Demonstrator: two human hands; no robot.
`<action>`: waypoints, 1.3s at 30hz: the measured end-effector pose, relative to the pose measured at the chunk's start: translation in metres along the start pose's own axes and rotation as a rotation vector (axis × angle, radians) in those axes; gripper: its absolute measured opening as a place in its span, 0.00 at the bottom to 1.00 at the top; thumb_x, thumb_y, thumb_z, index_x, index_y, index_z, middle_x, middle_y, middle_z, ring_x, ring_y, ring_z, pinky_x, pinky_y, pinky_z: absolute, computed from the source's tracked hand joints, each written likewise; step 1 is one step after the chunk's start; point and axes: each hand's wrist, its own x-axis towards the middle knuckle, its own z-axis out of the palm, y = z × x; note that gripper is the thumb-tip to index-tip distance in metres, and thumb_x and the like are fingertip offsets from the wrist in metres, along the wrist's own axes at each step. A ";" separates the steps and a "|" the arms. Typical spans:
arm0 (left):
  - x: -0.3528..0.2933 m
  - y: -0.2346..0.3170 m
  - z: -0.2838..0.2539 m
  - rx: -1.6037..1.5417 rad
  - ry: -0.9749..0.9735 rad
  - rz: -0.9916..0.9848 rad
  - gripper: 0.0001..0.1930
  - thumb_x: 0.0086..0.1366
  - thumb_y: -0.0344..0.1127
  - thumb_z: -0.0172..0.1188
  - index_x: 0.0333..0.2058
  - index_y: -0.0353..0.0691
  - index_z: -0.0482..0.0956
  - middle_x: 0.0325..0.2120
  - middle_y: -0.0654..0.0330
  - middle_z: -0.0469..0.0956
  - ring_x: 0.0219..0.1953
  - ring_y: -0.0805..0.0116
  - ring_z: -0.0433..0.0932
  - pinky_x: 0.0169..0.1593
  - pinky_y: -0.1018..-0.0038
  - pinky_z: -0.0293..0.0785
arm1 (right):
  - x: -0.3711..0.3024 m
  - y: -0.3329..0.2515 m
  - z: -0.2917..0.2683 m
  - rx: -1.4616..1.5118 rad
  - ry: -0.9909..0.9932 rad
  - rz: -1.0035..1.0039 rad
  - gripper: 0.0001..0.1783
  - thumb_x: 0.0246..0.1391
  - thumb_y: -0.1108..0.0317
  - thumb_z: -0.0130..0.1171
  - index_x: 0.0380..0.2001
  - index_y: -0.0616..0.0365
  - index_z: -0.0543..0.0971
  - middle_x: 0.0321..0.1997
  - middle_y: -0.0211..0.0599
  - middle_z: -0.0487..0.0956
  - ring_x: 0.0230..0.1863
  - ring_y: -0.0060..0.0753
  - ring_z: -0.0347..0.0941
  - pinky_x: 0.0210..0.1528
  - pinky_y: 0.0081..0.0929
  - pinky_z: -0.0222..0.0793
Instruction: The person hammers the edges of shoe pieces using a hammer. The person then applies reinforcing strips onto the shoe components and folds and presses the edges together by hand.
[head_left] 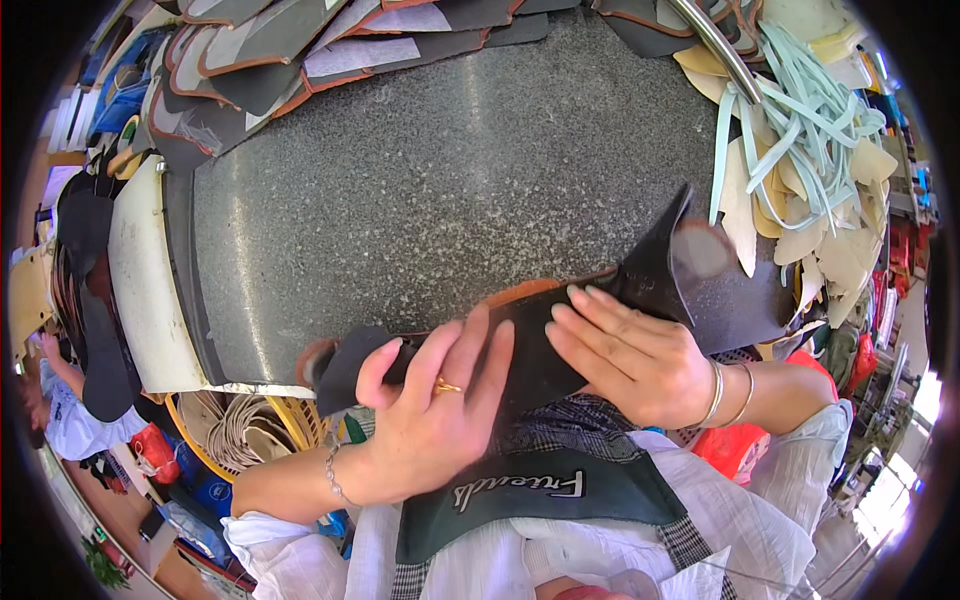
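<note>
A dark, leather-like piece (532, 350) with a brown-orange edge lies along the near side of the speckled stone slab (420, 190). Its right end (655, 262) folds up into a raised flap. My left hand (430, 405) rests on the piece's left part, its fingers stretched out and somewhat spread. Flat on the piece, close to the fold, is my right hand (640, 360), fingers straight and side by side. Neither hand is wrapped around anything. Both palms hide part of the piece, and its near edge hangs toward the dark green apron (540, 500).
Stacked dark pieces with orange edges (250, 65) cover the far left. Pale blue strips (800, 120) and cream scraps (800, 245) heap at the right, beside a metal tube (715, 45). A yellow basket (310, 428) stands below left. Another person (85, 405) is at the left edge.
</note>
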 end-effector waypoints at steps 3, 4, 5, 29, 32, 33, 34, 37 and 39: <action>0.012 -0.011 -0.021 -0.372 -0.030 -0.004 0.17 0.47 0.29 0.57 0.39 0.41 0.84 0.41 0.68 0.82 0.57 0.62 0.72 0.61 0.51 0.46 | -0.003 0.001 -0.005 0.182 0.137 -0.136 0.27 0.34 0.64 0.60 0.40 0.71 0.81 0.45 0.53 0.81 0.50 0.49 0.79 0.60 0.43 0.72; 0.016 -0.017 -0.028 -0.272 -0.069 0.061 0.16 0.47 0.30 0.58 0.37 0.43 0.85 0.45 0.72 0.81 0.58 0.63 0.71 0.61 0.50 0.46 | 0.002 -0.004 -0.009 0.179 0.143 -0.139 0.27 0.34 0.64 0.60 0.40 0.71 0.81 0.45 0.53 0.81 0.50 0.49 0.79 0.60 0.43 0.72; 0.017 -0.016 -0.027 -0.129 -0.027 0.182 0.15 0.48 0.33 0.60 0.37 0.45 0.85 0.48 0.74 0.79 0.59 0.63 0.70 0.61 0.48 0.45 | 0.008 -0.011 -0.014 0.059 0.029 -0.227 0.26 0.33 0.64 0.59 0.38 0.72 0.81 0.43 0.53 0.81 0.48 0.49 0.79 0.58 0.43 0.73; -0.007 -0.106 0.005 -0.650 -0.045 -0.063 0.20 0.36 0.32 0.69 0.34 0.58 0.88 0.34 0.74 0.74 0.48 0.59 0.65 0.53 0.59 0.54 | 0.045 -0.028 0.025 0.054 -0.114 -0.166 0.37 0.48 0.54 0.62 0.58 0.66 0.72 0.61 0.46 0.73 0.64 0.43 0.68 0.66 0.36 0.64; -0.008 -0.117 0.001 -0.533 -0.081 0.119 0.18 0.38 0.33 0.68 0.33 0.58 0.87 0.36 0.74 0.74 0.48 0.60 0.65 0.52 0.59 0.54 | 0.042 -0.027 0.021 0.082 -0.230 -0.167 0.35 0.48 0.55 0.62 0.58 0.61 0.73 0.62 0.40 0.73 0.65 0.43 0.68 0.67 0.38 0.63; -0.006 -0.117 -0.001 -0.443 0.007 0.184 0.16 0.38 0.34 0.68 0.32 0.58 0.86 0.37 0.73 0.73 0.49 0.60 0.64 0.50 0.60 0.55 | 0.040 -0.030 0.022 0.031 -0.274 -0.142 0.36 0.47 0.50 0.61 0.60 0.54 0.72 0.65 0.31 0.70 0.67 0.38 0.63 0.68 0.36 0.58; -0.008 -0.113 0.001 -0.443 0.004 0.181 0.16 0.38 0.34 0.68 0.32 0.58 0.86 0.37 0.73 0.73 0.49 0.60 0.64 0.50 0.60 0.55 | 0.040 -0.034 0.026 0.035 -0.274 -0.145 0.36 0.47 0.50 0.61 0.60 0.54 0.72 0.65 0.31 0.70 0.67 0.38 0.63 0.68 0.36 0.58; -0.013 -0.100 -0.009 -0.253 0.093 0.196 0.17 0.40 0.33 0.71 0.34 0.55 0.87 0.38 0.67 0.69 0.44 0.61 0.66 0.46 0.64 0.64 | 0.043 -0.049 0.039 -0.204 -0.191 -0.048 0.38 0.47 0.40 0.58 0.62 0.37 0.71 0.69 0.15 0.65 0.68 0.31 0.56 0.66 0.30 0.54; -0.034 -0.083 -0.008 -0.453 0.056 -0.138 0.09 0.50 0.36 0.68 0.32 0.48 0.84 0.36 0.65 0.71 0.38 0.67 0.69 0.41 0.69 0.66 | 0.043 -0.054 0.049 -0.236 -0.152 -0.034 0.38 0.47 0.40 0.58 0.62 0.37 0.71 0.70 0.14 0.64 0.68 0.32 0.56 0.66 0.31 0.54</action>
